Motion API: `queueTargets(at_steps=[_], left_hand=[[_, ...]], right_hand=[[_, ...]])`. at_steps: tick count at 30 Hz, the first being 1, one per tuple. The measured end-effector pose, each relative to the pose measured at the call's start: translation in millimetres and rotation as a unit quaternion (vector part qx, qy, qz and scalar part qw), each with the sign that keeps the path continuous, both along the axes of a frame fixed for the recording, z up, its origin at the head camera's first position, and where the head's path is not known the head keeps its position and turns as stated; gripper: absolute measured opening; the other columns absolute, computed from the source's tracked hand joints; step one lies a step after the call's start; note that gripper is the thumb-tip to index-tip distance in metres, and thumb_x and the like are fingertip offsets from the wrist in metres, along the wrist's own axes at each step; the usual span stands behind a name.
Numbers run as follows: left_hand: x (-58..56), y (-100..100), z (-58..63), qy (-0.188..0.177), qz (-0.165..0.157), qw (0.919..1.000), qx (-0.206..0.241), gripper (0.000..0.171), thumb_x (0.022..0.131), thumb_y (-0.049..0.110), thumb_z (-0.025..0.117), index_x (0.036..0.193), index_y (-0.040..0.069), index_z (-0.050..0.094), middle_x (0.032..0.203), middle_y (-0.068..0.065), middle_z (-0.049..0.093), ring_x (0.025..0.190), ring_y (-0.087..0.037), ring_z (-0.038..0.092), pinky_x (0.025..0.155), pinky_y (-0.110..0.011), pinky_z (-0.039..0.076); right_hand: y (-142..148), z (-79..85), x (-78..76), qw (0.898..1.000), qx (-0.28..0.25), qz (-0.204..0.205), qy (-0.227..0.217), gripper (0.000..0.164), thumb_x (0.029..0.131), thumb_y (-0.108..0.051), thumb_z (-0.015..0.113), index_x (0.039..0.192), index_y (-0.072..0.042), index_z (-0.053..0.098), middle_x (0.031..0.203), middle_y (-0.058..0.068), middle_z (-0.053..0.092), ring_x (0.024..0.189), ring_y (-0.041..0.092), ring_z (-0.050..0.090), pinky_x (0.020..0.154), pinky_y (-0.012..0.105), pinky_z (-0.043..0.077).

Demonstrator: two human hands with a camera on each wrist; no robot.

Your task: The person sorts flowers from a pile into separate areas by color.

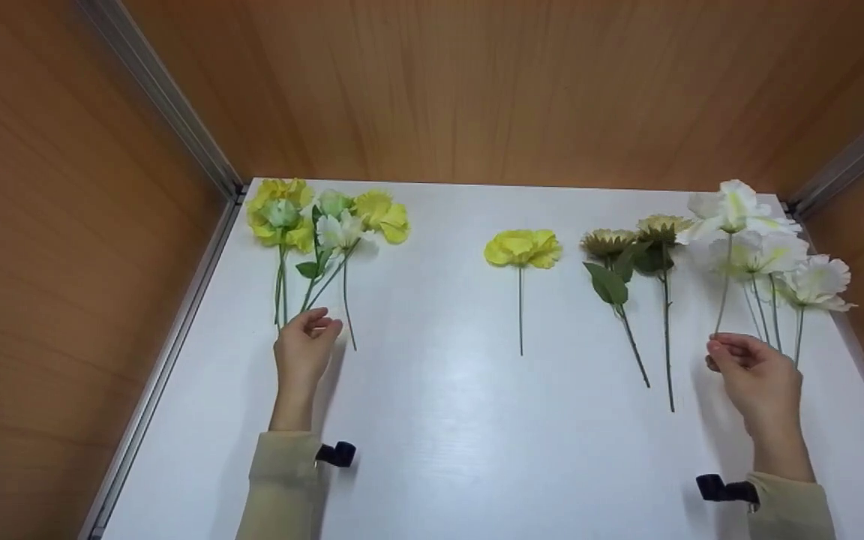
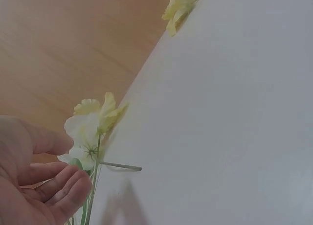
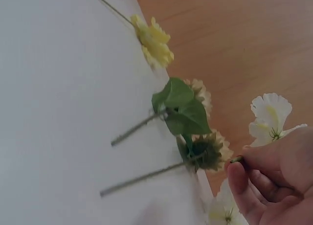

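Observation:
On the right, my right hand (image 1: 762, 382) pinches the lower stem of a white flower (image 1: 732, 211) between thumb and fingertips; its bloom overlaps other white flowers (image 1: 820, 283) in the head view. A cut stem end (image 3: 237, 159) pokes out at the fingertips in the right wrist view. My left hand (image 1: 304, 349) is at the lower stems of the left group, fingers loosely bent and thumb apart from them. Above it lie a white flower (image 1: 340, 231), a yellow flower (image 1: 383, 215) and yellow blooms (image 1: 297, 196) with a pale green bud (image 1: 282, 214). Fingers partly cover the stems.
A single yellow flower (image 1: 523, 249) lies mid-table, its stem toward me. Two cream flowers with brownish-green undersides (image 1: 608, 244) and leaves lie right of it. Wooden panels (image 1: 439, 90) border the white table (image 1: 432, 420) at the back and sides.

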State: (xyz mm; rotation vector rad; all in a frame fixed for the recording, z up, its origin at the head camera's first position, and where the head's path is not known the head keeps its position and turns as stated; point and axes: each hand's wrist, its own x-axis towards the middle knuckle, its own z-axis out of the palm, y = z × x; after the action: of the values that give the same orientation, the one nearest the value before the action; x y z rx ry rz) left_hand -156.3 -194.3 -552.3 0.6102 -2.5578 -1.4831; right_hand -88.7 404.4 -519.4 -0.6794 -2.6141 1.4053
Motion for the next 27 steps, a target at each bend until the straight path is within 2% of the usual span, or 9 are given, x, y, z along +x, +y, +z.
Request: queueTargets(at_steps=[5, 12, 17, 20, 27], left_hand=[[-1.3, -5, -3.3, -0.011, 0.003, 0.9999, -0.007, 0.039, 0.1, 0.015, 0.076, 0.135, -0.004, 0.071, 0.12, -0.023, 0.075, 0.116, -0.039, 0.073, 0.096, -0.048, 0.06], [-4.0, -10, -8.1, -0.009, -0.004, 0.9995, -0.03, 0.039, 0.1, 0.013, 0.074, 0.134, -0.007, 0.07, 0.12, -0.026, 0.075, 0.115, -0.042, 0.073, 0.097, -0.051, 0.06], [-10.0, -7, -12.5, -0.006, 0.0, 0.9988, -0.048, 0.036, 0.101, 0.013, 0.073, 0.131, -0.007, 0.071, 0.117, -0.025, 0.075, 0.11, -0.041, 0.073, 0.094, -0.053, 0.059], [-15.0, -2, -13.8, -0.013, -0.008, 0.9983, -0.057, 0.037, 0.102, 0.017, 0.073, 0.13, -0.007, 0.072, 0.116, -0.025, 0.075, 0.109, -0.04, 0.073, 0.094, -0.053, 0.059], [-26.3, 10, -13.9, -0.036, -0.025, 0.9966, -0.071, 0.037, 0.102, 0.022, 0.076, 0.124, -0.007, 0.074, 0.113, -0.023, 0.076, 0.107, -0.038, 0.072, 0.093, -0.051, 0.059]], right_hand=[[36, -6.5, 5.1, 0.999, 0.042, -0.014, -0.015, 0.035, 0.108, -0.021, 0.07, 0.133, 0.005, 0.071, 0.086, -0.022, 0.068, 0.075, -0.01, 0.07, 0.067, 0.012, 0.057], [72, -13.4, 8.2, 0.995, 0.068, -0.033, -0.063, 0.041, 0.11, -0.023, 0.066, 0.138, 0.006, 0.067, 0.084, -0.019, 0.064, 0.072, -0.011, 0.065, 0.064, 0.013, 0.056], [82, -17.1, 5.7, 0.992, 0.088, -0.043, -0.084, 0.042, 0.11, -0.026, 0.064, 0.138, 0.006, 0.068, 0.084, -0.016, 0.066, 0.069, -0.01, 0.06, 0.061, 0.016, 0.055], [85, -19.5, 4.2, 0.989, 0.103, -0.044, -0.095, 0.043, 0.111, -0.027, 0.063, 0.138, 0.005, 0.069, 0.087, -0.01, 0.069, 0.069, -0.008, 0.057, 0.059, 0.018, 0.054], [83, -23.7, 0.7, 0.989, 0.093, -0.047, -0.109, 0.044, 0.11, -0.029, 0.063, 0.139, 0.005, 0.068, 0.093, -0.002, 0.072, 0.072, -0.005, 0.059, 0.06, 0.019, 0.055]])
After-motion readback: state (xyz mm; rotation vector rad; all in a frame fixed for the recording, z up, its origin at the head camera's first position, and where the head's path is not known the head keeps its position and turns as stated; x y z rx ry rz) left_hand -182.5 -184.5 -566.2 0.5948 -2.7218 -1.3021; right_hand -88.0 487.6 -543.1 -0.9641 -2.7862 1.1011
